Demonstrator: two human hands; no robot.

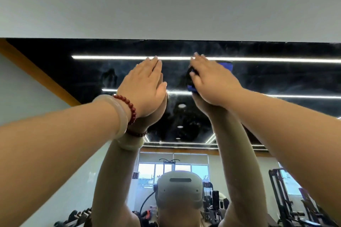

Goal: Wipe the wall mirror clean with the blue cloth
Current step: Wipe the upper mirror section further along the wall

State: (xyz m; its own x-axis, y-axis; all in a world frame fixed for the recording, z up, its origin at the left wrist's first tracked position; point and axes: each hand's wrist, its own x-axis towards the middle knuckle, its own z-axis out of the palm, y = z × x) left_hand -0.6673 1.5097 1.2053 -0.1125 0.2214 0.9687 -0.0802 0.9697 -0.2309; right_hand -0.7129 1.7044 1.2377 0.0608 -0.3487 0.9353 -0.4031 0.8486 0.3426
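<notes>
The wall mirror (267,77) fills the lower two thirds of the head view, its top edge running across under a grey wall. My right hand (212,81) is raised high and presses the blue cloth (226,66) flat against the glass just below the top edge; only the cloth's edges show around the palm. My left hand (145,88) lies flat on the glass beside it, fingers together, holding nothing. A pale bangle and red bead bracelet sit on my left wrist. Faint streaks and haze show on the dark glass around both hands.
The grey wall (166,5) lies above the mirror. Reflected in the glass are my arms, a grey headset (180,190), ceiling light strips (276,59), windows, dumbbells (73,217) at lower left and gym machines (287,199) at lower right.
</notes>
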